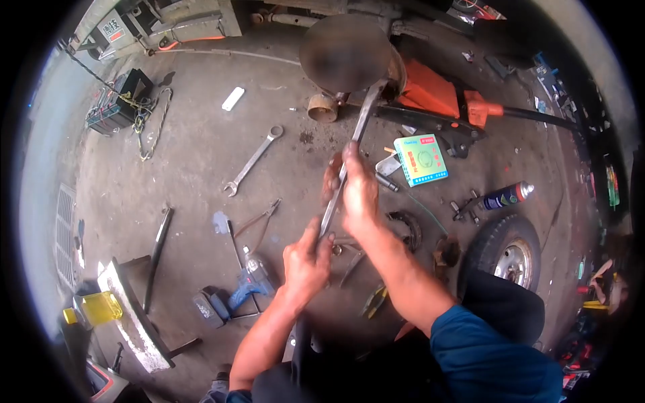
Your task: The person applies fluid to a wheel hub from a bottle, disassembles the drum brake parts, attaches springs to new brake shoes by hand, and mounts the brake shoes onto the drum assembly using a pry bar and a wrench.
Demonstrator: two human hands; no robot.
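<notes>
Both my left hand and right hand are clamped around the metal bar, spaced along it, probably for leverage. Its far end reaches the round part's edge ahead; contact is unclear. Floor leftward seems roomy; the orange jack ahead-right crowds movement.

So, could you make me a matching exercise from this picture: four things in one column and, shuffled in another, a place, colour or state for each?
Things
1. Long metal bar
2. Double-ended wrench
3. Box
4. Wheel

Descriptions
A. Mostly green and yellow
B. Round, with a dark tyre
C. Held by the left hand and the right hand
D. Lying on the floor, to the left of both hands

Right pairs: 1-C, 2-D, 3-A, 4-B
</notes>
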